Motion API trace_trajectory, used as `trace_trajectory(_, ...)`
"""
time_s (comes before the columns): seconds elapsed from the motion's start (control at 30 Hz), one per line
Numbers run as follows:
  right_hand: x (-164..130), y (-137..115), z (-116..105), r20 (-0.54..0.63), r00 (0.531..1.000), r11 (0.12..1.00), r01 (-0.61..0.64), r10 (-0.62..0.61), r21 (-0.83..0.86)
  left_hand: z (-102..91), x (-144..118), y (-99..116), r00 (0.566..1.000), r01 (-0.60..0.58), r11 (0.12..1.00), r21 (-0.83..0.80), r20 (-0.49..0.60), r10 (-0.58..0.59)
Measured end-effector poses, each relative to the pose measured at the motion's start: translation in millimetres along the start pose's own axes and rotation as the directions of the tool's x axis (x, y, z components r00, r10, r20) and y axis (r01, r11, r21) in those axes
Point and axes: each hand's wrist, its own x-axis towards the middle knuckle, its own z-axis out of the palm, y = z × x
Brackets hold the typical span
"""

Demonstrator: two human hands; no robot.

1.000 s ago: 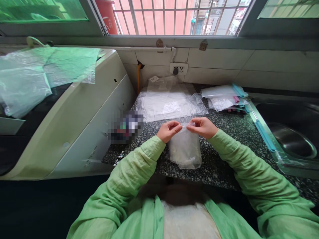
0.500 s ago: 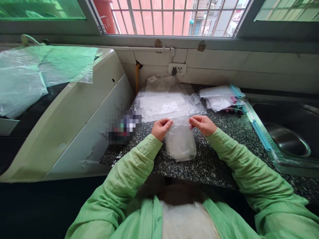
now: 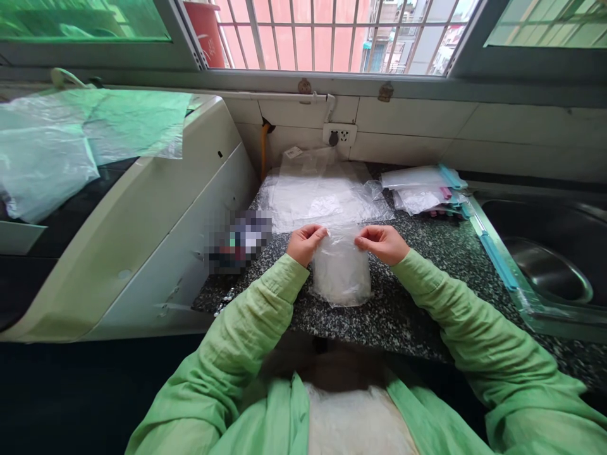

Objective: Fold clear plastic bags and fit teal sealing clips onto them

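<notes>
A small clear plastic bag (image 3: 342, 275) hangs or lies over the speckled dark countertop (image 3: 393, 316), its upper edge between my two hands. My left hand (image 3: 306, 244) pinches the bag's upper left corner between thumb and fingers. On the other side, my right hand (image 3: 384, 243) pinches the upper right corner. Just beyond them lie larger flat clear plastic bags (image 3: 322, 196), spread over the back of the counter. Whether the small bag's lower end rests on the stone, I cannot tell.
Zip bags with blue and pink sliders (image 3: 427, 189) are piled at the back right, beside a metal sink (image 3: 545, 265). A pale appliance (image 3: 175, 208) with plastic sheets (image 3: 137, 120) on it stands left. A blurred-out item (image 3: 239, 243) lies near it. A wall socket (image 3: 339, 134) is behind.
My right hand has shifted slightly left, closer to my left hand, along the bag's top edge. The bag looks a little wider and slacker. The view has shifted slightly.
</notes>
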Motion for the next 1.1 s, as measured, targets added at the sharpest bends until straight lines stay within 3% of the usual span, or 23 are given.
trace_trajectory(0.17,-2,1,2,-0.110,0.993,0.999,0.037,-0.039,-0.026,-2.1,0,-2,1.000,0.014,1.000,-0.024,0.028,-0.014)
trace_trajectory(0.37,-4,8,12,-0.215,0.975,0.998,0.044,-0.052,-0.042,2.7,-2,1,0.999,-0.026,0.988,0.150,0.041,0.020)
trace_trajectory(0.6,-2,7,9,-0.158,0.987,0.999,0.017,-0.021,-0.031,3.8,-3,5,0.997,0.040,0.991,0.124,0.066,-0.049)
trace_trajectory(0.8,-1,5,4,-0.163,0.986,1.000,0.023,-0.022,0.007,6.4,-6,9,0.977,0.090,0.989,0.114,0.185,-0.110)
trace_trajectory(1.1,-1,6,0,-0.127,0.992,1.000,0.029,-0.028,0.008,3.1,-2,4,0.986,0.067,0.997,0.043,0.147,-0.072)
